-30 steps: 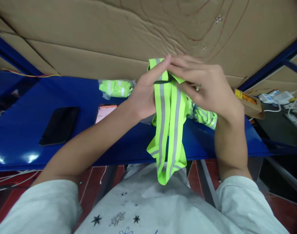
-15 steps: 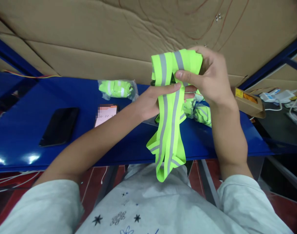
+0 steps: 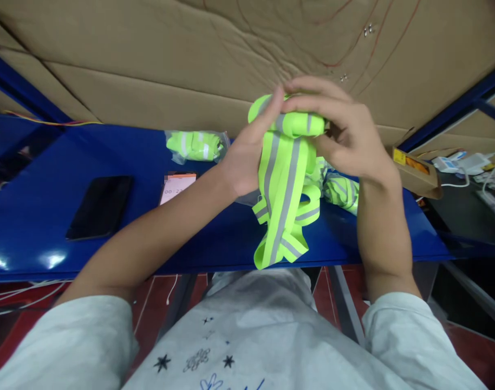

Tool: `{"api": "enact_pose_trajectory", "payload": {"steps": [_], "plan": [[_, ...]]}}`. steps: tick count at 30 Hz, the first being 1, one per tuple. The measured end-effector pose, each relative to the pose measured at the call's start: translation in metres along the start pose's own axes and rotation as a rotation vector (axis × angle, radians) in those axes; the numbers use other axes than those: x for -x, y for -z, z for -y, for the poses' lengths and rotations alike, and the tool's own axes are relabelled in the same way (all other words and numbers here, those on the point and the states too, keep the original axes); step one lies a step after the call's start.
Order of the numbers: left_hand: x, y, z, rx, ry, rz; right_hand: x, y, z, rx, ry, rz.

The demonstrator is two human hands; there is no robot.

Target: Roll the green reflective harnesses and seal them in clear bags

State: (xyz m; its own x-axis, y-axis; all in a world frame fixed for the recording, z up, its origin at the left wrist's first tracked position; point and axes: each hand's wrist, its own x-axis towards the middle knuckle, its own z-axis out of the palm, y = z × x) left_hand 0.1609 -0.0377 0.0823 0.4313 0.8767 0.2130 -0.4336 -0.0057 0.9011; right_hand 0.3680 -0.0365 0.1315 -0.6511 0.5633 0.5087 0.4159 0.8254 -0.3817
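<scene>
Between my hands is a neon-yellow reflective strap harness (image 3: 282,173) with grey stripes. Its upper part is rolled into a bundle, and loose strap loops hang over the front edge of the blue table. My left hand (image 3: 251,151) cups the bundle from the left, thumb across its front and the other fingers hidden behind. Over the top and right end of the roll, my right hand (image 3: 340,124) curls its fingers, with the thumb below.
On the blue table (image 3: 215,238) lie a black phone (image 3: 101,206), a lit phone showing a timer (image 3: 178,187), a bagged strap bundle (image 3: 196,146) and more yellow bundles (image 3: 340,190) at right. Cardboard (image 3: 150,59) stands behind. A small open box (image 3: 416,170) sits far right.
The harness's flat upper folds are now rolled over into a tighter bundle. The hanging loops have risen. My right fingers have moved onto the top, and my left thumb now points upward.
</scene>
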Motion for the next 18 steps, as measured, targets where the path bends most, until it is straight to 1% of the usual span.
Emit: {"api": "enact_pose_trajectory", "payload": {"steps": [1,2,3,4,6,9,12,13,15,17,18], "plan": [[-0.001,0.001,0.001,0.034,0.032,0.090,0.000,0.002,-0.002,-0.063,-0.002,0.074],[-0.003,0.001,0.002,0.080,0.059,0.174,0.000,0.003,-0.004,-0.115,-0.006,0.117],[-0.004,0.002,0.003,0.123,0.069,0.231,0.000,0.003,-0.004,-0.147,-0.015,0.124],[-0.005,0.003,0.004,0.143,0.061,0.241,-0.001,0.001,-0.003,-0.153,-0.026,0.094],[-0.007,0.005,0.004,0.150,0.039,0.227,-0.002,-0.006,0.003,-0.083,-0.074,0.014],[-0.008,0.010,0.006,0.140,0.002,0.233,-0.005,-0.015,0.014,0.040,-0.102,-0.042],[-0.005,0.014,0.010,0.090,0.008,0.133,-0.006,-0.013,0.015,0.004,-0.109,-0.165],[-0.004,0.014,0.012,0.068,0.019,0.096,-0.006,-0.011,0.013,-0.033,-0.128,-0.181],[-0.001,0.013,0.015,0.040,0.028,0.055,-0.004,-0.006,0.004,-0.138,-0.212,-0.119],[0.000,0.012,0.018,0.062,0.040,0.062,-0.003,-0.003,-0.005,-0.268,-0.311,-0.023],[0.000,0.011,0.019,0.088,0.058,0.073,-0.002,-0.003,-0.008,-0.324,-0.359,0.003]]}}
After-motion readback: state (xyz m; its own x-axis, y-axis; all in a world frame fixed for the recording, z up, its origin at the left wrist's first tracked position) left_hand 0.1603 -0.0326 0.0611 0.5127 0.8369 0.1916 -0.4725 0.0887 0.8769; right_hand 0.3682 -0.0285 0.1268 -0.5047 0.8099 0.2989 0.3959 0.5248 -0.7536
